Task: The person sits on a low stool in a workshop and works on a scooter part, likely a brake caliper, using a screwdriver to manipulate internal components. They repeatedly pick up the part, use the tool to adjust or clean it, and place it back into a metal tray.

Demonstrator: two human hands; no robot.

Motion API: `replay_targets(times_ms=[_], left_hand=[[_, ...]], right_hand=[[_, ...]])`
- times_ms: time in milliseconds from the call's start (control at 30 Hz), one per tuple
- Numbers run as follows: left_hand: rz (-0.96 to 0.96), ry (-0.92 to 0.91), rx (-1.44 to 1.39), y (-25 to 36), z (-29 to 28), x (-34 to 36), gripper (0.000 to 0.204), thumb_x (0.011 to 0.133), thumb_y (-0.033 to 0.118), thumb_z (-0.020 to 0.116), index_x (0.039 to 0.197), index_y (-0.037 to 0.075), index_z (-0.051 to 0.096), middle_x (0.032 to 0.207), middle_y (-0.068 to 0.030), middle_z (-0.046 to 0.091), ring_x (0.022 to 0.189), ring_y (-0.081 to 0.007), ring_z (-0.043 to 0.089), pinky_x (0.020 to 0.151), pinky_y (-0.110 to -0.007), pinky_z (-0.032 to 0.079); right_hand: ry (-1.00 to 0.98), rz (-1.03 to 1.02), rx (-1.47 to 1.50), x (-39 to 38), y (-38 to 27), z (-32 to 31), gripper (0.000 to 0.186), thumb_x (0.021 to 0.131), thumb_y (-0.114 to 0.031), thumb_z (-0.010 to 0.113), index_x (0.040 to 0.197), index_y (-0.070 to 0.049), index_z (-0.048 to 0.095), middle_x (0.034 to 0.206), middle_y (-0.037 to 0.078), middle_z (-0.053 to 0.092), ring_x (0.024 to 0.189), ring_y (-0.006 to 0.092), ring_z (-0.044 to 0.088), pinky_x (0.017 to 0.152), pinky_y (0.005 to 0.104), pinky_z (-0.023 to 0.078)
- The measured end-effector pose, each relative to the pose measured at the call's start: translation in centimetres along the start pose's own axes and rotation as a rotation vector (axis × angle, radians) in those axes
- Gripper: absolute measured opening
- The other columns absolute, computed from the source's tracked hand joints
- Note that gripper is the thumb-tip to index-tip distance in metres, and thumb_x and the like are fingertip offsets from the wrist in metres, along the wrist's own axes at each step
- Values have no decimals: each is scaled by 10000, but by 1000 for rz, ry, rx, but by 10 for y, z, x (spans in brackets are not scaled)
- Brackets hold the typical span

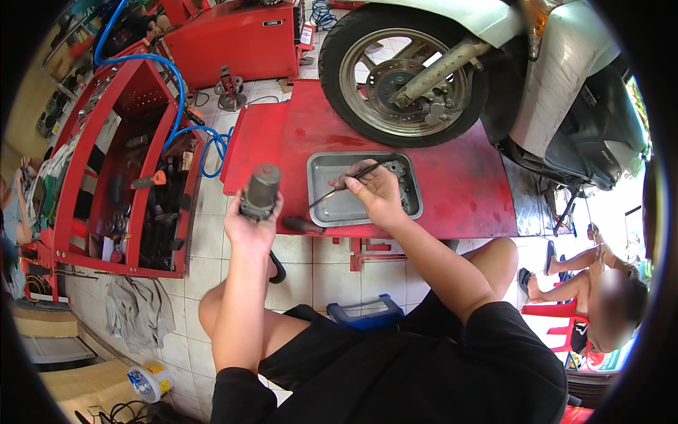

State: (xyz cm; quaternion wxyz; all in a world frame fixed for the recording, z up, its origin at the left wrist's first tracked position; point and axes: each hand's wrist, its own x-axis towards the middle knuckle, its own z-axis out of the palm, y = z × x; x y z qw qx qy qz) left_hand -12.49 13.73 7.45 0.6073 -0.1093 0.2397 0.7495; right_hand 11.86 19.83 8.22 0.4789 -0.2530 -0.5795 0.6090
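My left hand (pixel 248 227) is wrapped around a dark, dirty cylindrical motor-like part (pixel 264 185), held upright left of the metal tray (pixel 315 212). Over that tray, my right hand (pixel 374 189) pinches a long thin dark tool (pixel 360 174), its slim tip slanting down to the left. Blur and size keep me from telling whether it is a brush or a pick. Behind the right hand, small grey metal parts (pixel 401 177) lie at the tray's right side. A tool with a dark handle (pixel 302 225) rests at the bench edge, between my hands.
The red bench (pixel 466 191) carries a motorcycle's front wheel (pixel 406 81) just beyond the tray. A red tool cart (pixel 127 268) stands at left, with a blue hose (pixel 176 85) above it. A blue stool (pixel 367 312) sits between my legs. Another person (pixel 607 304) sits at right.
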Motion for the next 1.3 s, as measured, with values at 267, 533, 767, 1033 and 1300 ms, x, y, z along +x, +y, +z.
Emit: replay_targets(times_ms=[267,533,767,1033,1300], left_hand=[[146,-401,-337,29,37,-3,488,1032,248,437,1406,-60,389,1408,-248,481,1313,-467,442,1145,-598,353],[-4,-540,-526,10,57,-6,435,1030,224,430,1338,-79,476,1321,-282,509,1321,-490,402,1208,-626,245],[-97,-464,-584,-5,59,21,400,1026,258,440,1268,-47,533,1226,-254,572,1214,-448,498,1062,-547,453],[-184,-510,-559,-46,85,25,567,1058,392,400,1336,-102,411,1313,-307,490,1289,-499,438,1128,-562,407],[-388,-574,-529,-96,81,39,503,1056,362,422,1397,-7,410,1355,-268,467,1308,-462,408,1112,-547,411]], right_hand=[[-385,226,-1242,16,57,-13,255,868,-140,644,1104,-67,704,1066,187,710,1018,357,675,897,471,530],[-385,374,-1423,28,99,-11,362,786,-206,755,1148,-196,748,1084,168,720,1022,347,685,910,457,546],[-407,308,-1480,24,106,-10,274,840,-240,744,1095,-139,743,1120,155,691,1033,358,670,875,472,541],[-376,256,-1487,23,92,-24,229,870,-191,681,1039,-37,670,1051,177,695,990,399,668,849,504,540],[-180,252,-1030,-6,42,-68,353,805,-215,734,1128,-74,710,1059,201,725,993,342,709,960,416,523]])
